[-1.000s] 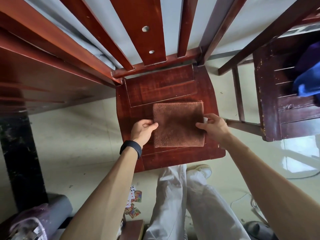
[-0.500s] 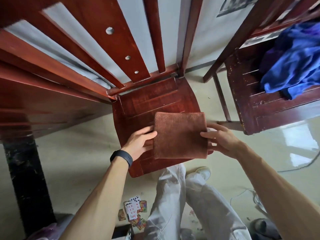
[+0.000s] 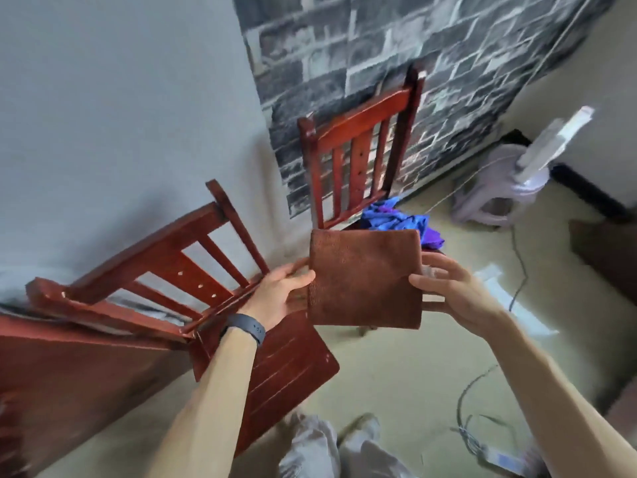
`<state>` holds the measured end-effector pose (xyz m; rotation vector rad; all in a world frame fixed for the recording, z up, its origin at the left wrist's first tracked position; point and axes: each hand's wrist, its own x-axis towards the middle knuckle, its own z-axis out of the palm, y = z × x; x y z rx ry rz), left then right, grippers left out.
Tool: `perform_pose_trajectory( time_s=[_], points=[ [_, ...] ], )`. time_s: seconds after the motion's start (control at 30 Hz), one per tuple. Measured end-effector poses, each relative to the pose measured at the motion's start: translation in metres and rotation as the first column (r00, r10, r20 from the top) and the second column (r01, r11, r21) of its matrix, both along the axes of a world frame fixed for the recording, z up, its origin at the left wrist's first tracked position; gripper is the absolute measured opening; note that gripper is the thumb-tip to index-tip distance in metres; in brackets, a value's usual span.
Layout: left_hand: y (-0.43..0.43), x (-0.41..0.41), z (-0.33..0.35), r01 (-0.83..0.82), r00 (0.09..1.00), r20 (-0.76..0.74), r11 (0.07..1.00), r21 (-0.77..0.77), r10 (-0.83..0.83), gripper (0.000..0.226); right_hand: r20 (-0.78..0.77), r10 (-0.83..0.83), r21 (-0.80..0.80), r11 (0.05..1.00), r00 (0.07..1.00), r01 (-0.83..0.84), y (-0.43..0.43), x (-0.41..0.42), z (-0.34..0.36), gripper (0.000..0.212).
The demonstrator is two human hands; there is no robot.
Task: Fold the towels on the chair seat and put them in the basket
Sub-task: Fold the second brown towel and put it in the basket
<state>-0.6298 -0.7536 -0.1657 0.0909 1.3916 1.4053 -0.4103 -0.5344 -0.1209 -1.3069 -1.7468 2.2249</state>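
Head view puts the folded brown towel (image 3: 365,277) between my two hands, held in the air clear of the chair seat (image 3: 286,374), which lies lower left of it. My left hand (image 3: 279,298) pinches its left edge, thumb on top and fingers beneath; my right hand (image 3: 451,294) grips the right edge likewise. Folded square, it has no real long axis and faces me nearly flat. No basket shows (so I cannot tell which hand is nearer to it). Ahead stands a second chair (image 3: 362,150) with blue cloths (image 3: 393,219) heaped on its seat, just behind the towel's far edge. To my right is open floor (image 3: 396,374), crossed by cables (image 3: 462,401) I judge worth stepping round.
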Motion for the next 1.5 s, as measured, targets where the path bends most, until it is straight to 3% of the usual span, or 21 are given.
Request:
perform_pose_trajectory(
  time_s=[0.27,0.5,0.8,1.07,1.2,1.5],
  points=[
    [0.166,0.056,0.164,0.294,0.937,-0.248,0.938,0.186,-0.245,0.036,-0.306,-0.272,0.188,0.922,0.912,0.338,0.073,0.123,0.144,0.039],
    [0.301,0.141,0.263,0.487,0.853,-0.38,0.807,0.334,-0.358,0.033,-0.504,-0.411,0.351,0.706,0.76,0.615,0.137,0.224,0.222,0.04],
    [0.44,0.216,0.295,0.556,0.811,-0.447,0.737,0.385,-0.378,0.033,-0.604,-0.517,0.369,0.492,0.606,0.788,0.229,0.286,0.258,0.04],
    [0.618,0.252,0.306,0.599,0.791,-0.462,0.662,0.451,-0.401,0.025,-0.618,-0.563,0.432,0.342,0.55,0.835,0.362,0.317,0.276,0.038],
    [0.713,0.267,0.322,0.669,0.738,-0.498,0.593,0.449,-0.455,0.029,-0.605,-0.595,0.494,0.241,0.529,0.835,0.434,0.33,0.286,0.038],
    [0.877,0.338,0.336,0.743,0.668,-0.53,0.508,0.436,-0.522,0.028,-0.585,-0.676,0.509,0.124,0.448,0.852,0.569,0.394,0.294,0.042]
  ],
)
